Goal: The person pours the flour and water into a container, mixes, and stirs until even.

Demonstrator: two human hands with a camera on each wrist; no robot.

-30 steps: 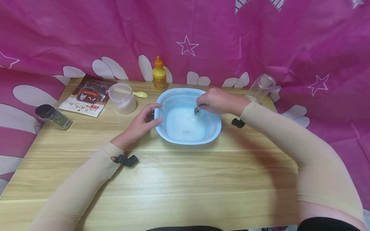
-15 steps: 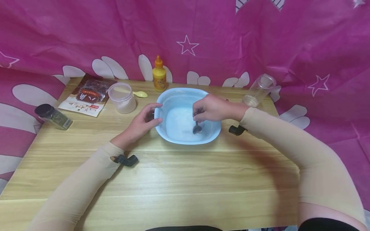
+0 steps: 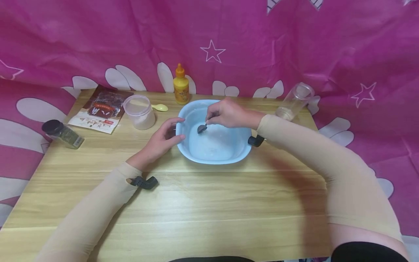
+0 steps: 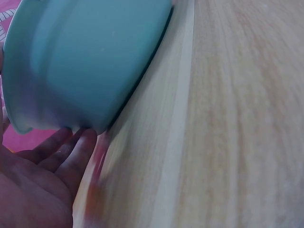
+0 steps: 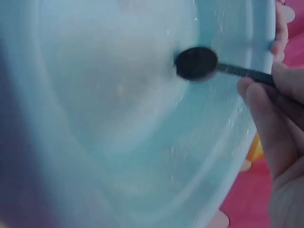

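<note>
A light blue plastic basin sits on the wooden table. My right hand pinches the handle of a small dark spoon inside it. In the right wrist view the spoon's bowl is seen over the basin's pale inside, where drops cling to the wall. My left hand holds the basin's left side, thumb and forefinger at the rim. Seen from the left wrist, several fingers press against the basin's outer wall.
Left of the basin are a clear tub of white grains, a yellow spoon, a printed packet and a black-lidded spice jar lying down. A yellow dropper bottle stands behind; a clear jar leans at back right.
My right hand has carried the spoon round inside the basin, toward the front and then to the back left. The left hand keeps its place on the rim.
</note>
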